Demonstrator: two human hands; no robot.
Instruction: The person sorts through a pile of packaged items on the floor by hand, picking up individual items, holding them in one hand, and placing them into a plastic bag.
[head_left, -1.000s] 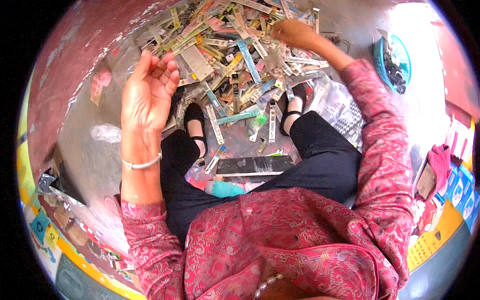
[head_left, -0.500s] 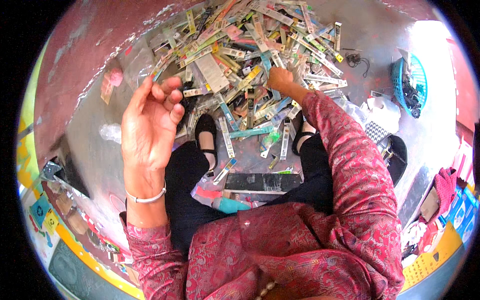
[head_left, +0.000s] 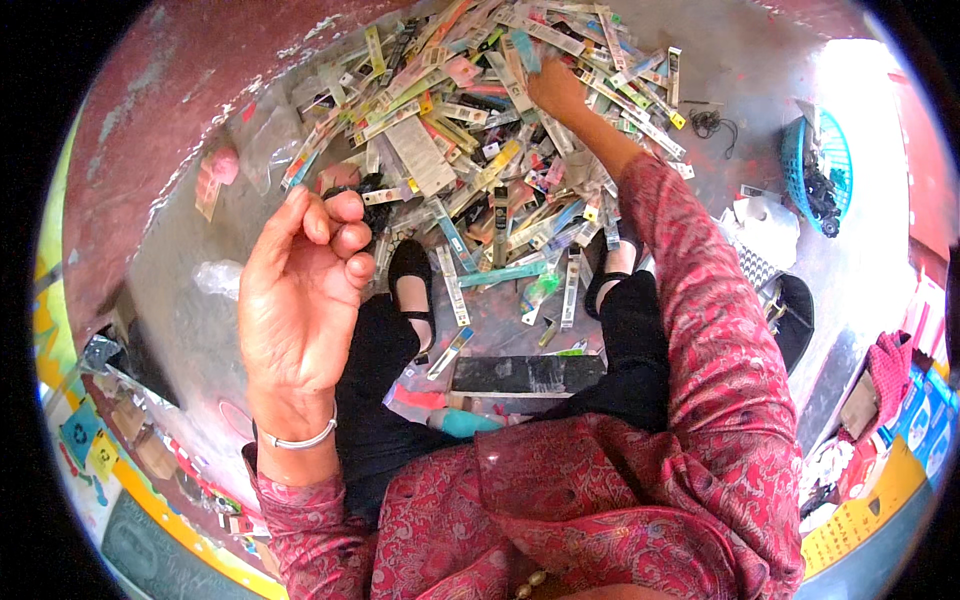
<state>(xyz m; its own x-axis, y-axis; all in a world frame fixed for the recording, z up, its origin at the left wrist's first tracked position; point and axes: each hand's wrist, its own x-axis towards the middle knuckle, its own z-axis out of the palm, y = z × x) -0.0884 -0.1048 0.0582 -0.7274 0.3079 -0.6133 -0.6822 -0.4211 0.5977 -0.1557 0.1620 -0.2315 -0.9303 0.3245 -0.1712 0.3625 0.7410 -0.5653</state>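
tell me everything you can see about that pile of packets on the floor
The pile of packets is a loose heap of long, narrow card-and-plastic packs in many colours, lying flat and crisscrossed on the grey floor. It spreads down to the person's black shoes. The right hand reaches into its top; the left hand is raised clear of it.

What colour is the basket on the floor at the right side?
The basket is turquoise blue, with dark things inside. The head view shows it, near the right rim.

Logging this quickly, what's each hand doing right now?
Left hand: raised palm up, fingers curled, nothing visibly held.
Right hand: reaching into the pile of packets; grip cannot be told.
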